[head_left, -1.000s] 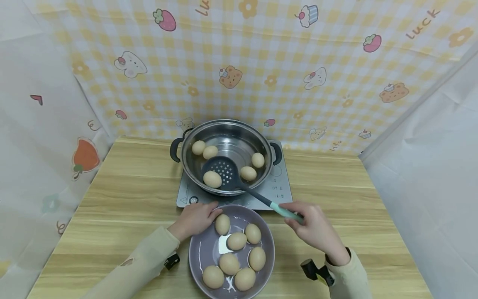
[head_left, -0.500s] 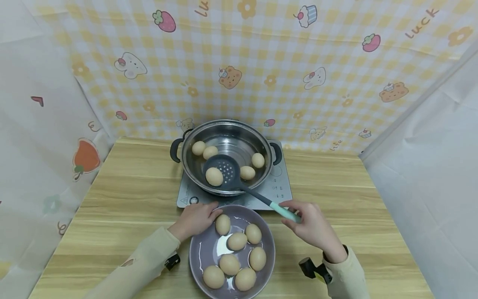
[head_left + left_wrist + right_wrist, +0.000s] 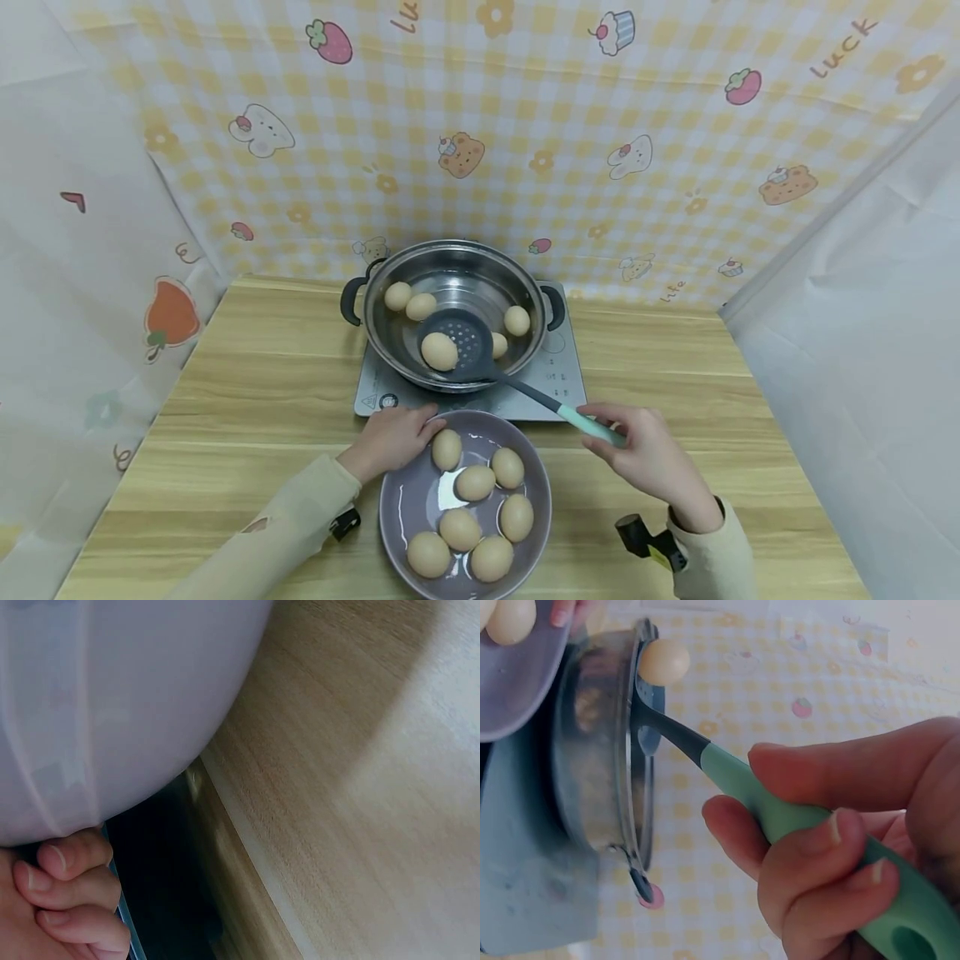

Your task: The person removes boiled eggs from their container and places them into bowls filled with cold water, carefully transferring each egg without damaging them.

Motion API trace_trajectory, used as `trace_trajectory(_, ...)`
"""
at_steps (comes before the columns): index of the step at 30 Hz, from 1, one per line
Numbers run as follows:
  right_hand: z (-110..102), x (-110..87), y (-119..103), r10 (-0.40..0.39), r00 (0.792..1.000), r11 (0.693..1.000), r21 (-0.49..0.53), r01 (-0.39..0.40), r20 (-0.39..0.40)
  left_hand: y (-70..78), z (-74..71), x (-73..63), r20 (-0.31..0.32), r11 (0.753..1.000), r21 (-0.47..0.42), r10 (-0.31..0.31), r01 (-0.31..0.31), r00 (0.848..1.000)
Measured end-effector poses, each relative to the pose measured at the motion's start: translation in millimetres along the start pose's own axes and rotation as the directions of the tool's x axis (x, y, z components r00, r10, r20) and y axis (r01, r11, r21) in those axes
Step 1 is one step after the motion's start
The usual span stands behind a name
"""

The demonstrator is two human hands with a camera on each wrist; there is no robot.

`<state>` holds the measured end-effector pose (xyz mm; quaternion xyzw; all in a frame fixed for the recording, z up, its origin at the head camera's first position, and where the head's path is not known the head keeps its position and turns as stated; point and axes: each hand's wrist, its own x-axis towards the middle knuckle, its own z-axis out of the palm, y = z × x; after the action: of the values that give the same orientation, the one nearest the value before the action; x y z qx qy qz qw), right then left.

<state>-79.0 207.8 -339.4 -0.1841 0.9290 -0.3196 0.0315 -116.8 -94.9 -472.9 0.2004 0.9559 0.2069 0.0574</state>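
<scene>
My right hand [image 3: 651,454] grips the mint green handle of a dark grey skimmer [image 3: 468,337]. One egg [image 3: 439,352] lies in its perforated bowl, over the near part of a steel pot [image 3: 390,354]. Several other eggs sit in the pot, one partly hidden by the skimmer's edge. At the upper left rim of a purple-grey dish [image 3: 397,500], my left hand [image 3: 392,439] holds on with its thumb at the edge. The left wrist view shows its fingers [image 3: 82,892] curled against the dish's outer wall. Several eggs [image 3: 460,530] lie in this dish.
Beneath the pot is a flat silver induction cooker [image 3: 566,379], right behind the dish. The pot's black side handles [image 3: 351,302] stick out left and right. Wooden tabletop [image 3: 720,417] extends to both sides, with a checked cloth [image 3: 555,108] hanging behind.
The skimmer with its egg has shifted right and slightly up in the head view, covering more of a neighbouring egg. My right hand moved right with it; the left stayed put.
</scene>
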Motion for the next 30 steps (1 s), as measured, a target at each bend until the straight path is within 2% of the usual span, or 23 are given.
trace_trajectory(8, -22, -16.4, 6, -0.034, 0.999, 0.998, 0.059, 0.036, -0.03, -1.3, 1.1, 0.8, -0.011, 1.0, 0.001, 0.014, -0.014, 1.0)
trace_trajectory(14, -39, -33.6, 10, -0.052, 0.998, 0.998, 0.035, 0.054, -0.031, -1.3, 0.9, 0.8, -0.014, 1.0, 0.005, 0.011, -0.011, 1.0)
trace_trajectory(18, -46, -45.2, 15, -0.114, 0.993, 0.992, 0.048, 0.116, -0.038, -1.0, 1.1, 0.8, -0.026, 1.0, 0.009, 0.028, -0.028, 0.999)
trace_trajectory(22, -49, -53.7, 20, -0.201, 0.978, 0.978, 0.041, 0.203, -0.055, -0.7, 0.9, 0.7, -0.033, 1.0, 0.015, 0.027, -0.027, 0.999)
trace_trajectory(30, -47, -59.1, 22, -0.293, 0.955, 0.953, 0.094, 0.289, 0.033, 2.7, -1.0, 0.0, -0.021, 1.0, 0.015, -0.015, 0.016, 1.0)
